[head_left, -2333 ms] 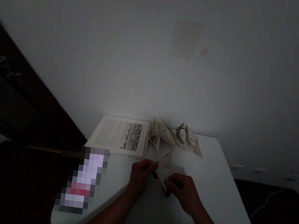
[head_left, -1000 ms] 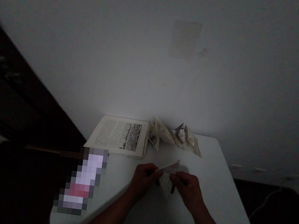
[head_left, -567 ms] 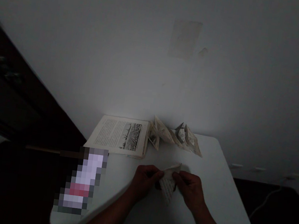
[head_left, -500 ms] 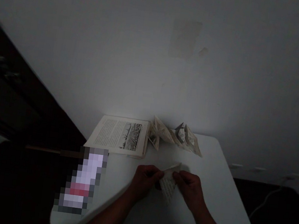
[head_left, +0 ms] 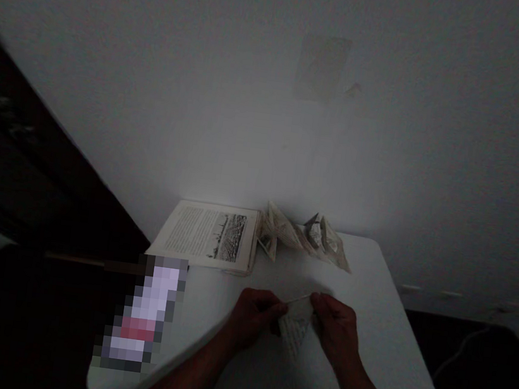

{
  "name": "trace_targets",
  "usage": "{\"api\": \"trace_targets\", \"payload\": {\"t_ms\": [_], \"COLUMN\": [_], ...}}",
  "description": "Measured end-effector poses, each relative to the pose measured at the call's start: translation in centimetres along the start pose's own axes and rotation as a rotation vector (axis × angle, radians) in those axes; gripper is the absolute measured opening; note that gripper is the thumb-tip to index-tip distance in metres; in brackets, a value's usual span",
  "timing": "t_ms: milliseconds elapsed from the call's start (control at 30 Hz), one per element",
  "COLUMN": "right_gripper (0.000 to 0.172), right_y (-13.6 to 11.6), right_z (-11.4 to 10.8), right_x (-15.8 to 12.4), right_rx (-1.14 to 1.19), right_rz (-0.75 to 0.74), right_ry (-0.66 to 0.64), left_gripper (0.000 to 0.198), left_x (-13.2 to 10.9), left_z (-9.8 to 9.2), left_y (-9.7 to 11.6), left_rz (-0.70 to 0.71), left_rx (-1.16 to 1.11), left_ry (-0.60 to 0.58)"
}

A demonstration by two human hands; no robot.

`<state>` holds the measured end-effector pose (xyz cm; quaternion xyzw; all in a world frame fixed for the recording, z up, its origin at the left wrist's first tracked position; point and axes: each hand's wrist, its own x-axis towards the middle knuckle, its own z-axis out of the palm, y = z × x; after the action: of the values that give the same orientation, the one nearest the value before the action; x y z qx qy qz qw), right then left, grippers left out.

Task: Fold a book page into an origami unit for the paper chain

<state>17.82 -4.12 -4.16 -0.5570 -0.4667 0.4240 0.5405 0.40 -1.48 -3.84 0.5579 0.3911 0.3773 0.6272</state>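
Observation:
A printed sheet folded into a small pointed shape point(head_left: 293, 334) hangs between my two hands over the white table point(head_left: 379, 338), its tip pointing down toward me. My left hand point(head_left: 254, 314) pinches its left upper corner between thumb and fingers. At the right upper corner, my right hand point(head_left: 335, 324) has its thumb and fingers closed on the paper. A thin straight edge of the sheet runs between the two pinches. The undersides of the paper and some fingertips are hidden.
Behind my hands, an open book point(head_left: 201, 233) with a picture lies at the back left. Several folded paper pieces point(head_left: 283, 229) stand beside it along the wall point(head_left: 231, 120). A blurred-out oblong item point(head_left: 145, 313) is on the table's left side.
My right hand has shifted slightly right, drawing its corner of the paper along. The sheet's top now shows as a straight edge instead of a raised point. My left hand moved a little right.

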Motion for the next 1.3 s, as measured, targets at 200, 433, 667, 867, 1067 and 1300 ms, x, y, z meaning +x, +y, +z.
{"api": "trace_targets", "payload": {"t_ms": [200, 433, 667, 867, 1067, 1300], "right_gripper": [0.032, 0.031, 0.035, 0.026, 0.025, 0.028], "right_y": [0.56, 0.29, 0.19, 0.36, -0.15, 0.26], "right_z": [-0.30, -0.66, -0.23, -0.01, -0.14, -0.46], "right_x": [0.19, 0.22, 0.18, 0.03, 0.24, 0.20], "right_rx": [0.034, -0.025, 0.026, 0.050, 0.076, 0.079], "right_rz": [-0.028, -0.023, -0.002, 0.068, 0.054, 0.070], "right_ry": [0.012, 0.010, -0.184, -0.321, -0.341, -0.315], "left_gripper": [0.032, 0.029, 0.029, 0.030, 0.030, 0.036], "left_x": [-0.03, -0.13, -0.03, 0.16, 0.29, 0.30], "left_z": [-0.06, 0.01, -0.10, -0.11, -0.25, -0.66], "left_y": [0.17, 0.26, 0.14, 0.45, 0.22, 0.36], "left_rz": [-0.022, -0.006, 0.014, 0.027, 0.003, 0.007], "left_rx": [0.013, 0.006, -0.005, -0.026, -0.065, -0.069], "left_ry": [-0.009, -0.004, 0.069, 0.120, 0.086, 0.057]}}
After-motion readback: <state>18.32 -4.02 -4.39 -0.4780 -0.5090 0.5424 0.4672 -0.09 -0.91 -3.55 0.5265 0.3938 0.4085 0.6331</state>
